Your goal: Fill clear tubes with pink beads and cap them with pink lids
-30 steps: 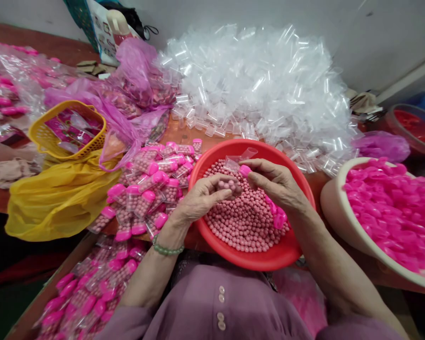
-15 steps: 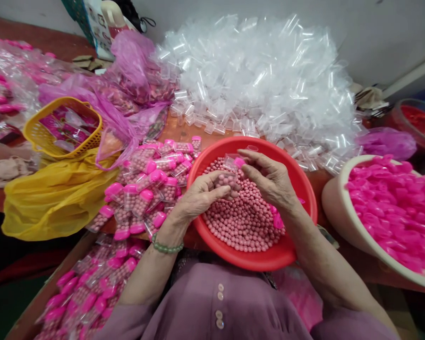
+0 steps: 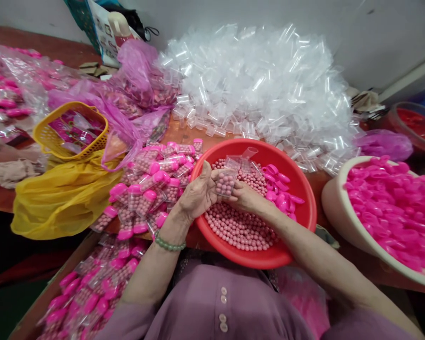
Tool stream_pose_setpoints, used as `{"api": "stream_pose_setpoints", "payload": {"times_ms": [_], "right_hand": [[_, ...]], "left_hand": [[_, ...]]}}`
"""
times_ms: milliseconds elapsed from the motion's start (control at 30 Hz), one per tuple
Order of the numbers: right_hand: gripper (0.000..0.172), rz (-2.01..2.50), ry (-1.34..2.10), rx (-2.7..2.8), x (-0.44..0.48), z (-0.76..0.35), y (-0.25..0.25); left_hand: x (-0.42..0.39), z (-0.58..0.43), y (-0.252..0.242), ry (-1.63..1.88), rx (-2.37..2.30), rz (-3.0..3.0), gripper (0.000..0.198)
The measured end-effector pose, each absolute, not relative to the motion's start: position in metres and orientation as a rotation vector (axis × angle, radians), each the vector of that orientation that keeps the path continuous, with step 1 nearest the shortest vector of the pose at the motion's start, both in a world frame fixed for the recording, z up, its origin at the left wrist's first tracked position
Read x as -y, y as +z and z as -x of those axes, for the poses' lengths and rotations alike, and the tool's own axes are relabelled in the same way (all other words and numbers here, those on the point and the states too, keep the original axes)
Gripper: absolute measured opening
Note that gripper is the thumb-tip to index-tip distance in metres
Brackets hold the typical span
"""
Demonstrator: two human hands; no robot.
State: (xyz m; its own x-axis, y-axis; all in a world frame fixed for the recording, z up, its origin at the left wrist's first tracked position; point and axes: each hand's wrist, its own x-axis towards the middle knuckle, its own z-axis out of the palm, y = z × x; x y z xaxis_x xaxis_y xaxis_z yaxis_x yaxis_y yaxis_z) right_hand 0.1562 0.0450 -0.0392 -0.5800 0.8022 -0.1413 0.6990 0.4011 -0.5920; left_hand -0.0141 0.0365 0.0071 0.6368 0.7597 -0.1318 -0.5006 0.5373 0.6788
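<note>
currently the left hand (image 3: 198, 192) is closed around a clear tube (image 3: 225, 183), a small rigid cylinder of transparent plastic; its contents are round, matte and pink. the right hand (image 3: 247, 198) meets it from the opposite side, with the fingers drawn together and pressed on the tube's right wall, so both hands clamp the same item. the tube is held roughly upright just above the pellet bed, at the rear left of the red basin (image 3: 306, 208). this basin is round, of smooth glossy plastic. it holds a loose layer of pink pellets (image 3: 241, 229), a cluster of glossy magenta caps (image 3: 281, 191) along its right side and a few empty tubes (image 3: 244, 156) near its far rim. a green bead bracelet (image 3: 169, 244) circles the left wrist. left of the basin, on the worktop (image 3: 182, 131), lies a heap of filled tubes (image 3: 152, 182) with magenta ends. behind the basin rises a large pile of transparent tubes (image 3: 262, 80). to the right, a pale round tub (image 3: 331, 208) is full of loose caps (image 3: 393, 212). a yellow perforated basket (image 3: 49, 137) sits above a crumpled yellow plastic bag (image 3: 63, 198).
</note>
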Motion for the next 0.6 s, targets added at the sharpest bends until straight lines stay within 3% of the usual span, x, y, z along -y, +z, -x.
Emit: {"api": "stream_pose_setpoints", "payload": {"times_ms": [167,333,467,600], "right_hand": [[0.031,1.199,0.751,2.582,-0.046,-0.157,-0.047],[0.023,1.333,1.019,2.422,-0.054,-0.170,-0.024],[0.040,1.395,1.196,2.087,-0.054,-0.178,0.007],[0.036,1.370,1.211,1.829,-0.046,-0.177,0.024]], "left_hand": [[-0.033,0.015,0.006,0.807,-0.436,-0.691,0.049],[-0.027,0.017,0.002,0.833,-0.453,-0.881,0.029],[-0.027,0.016,0.003,0.861,-0.506,-0.821,0.033],[-0.030,0.015,0.007,0.873,-0.538,-0.730,0.052]]}}
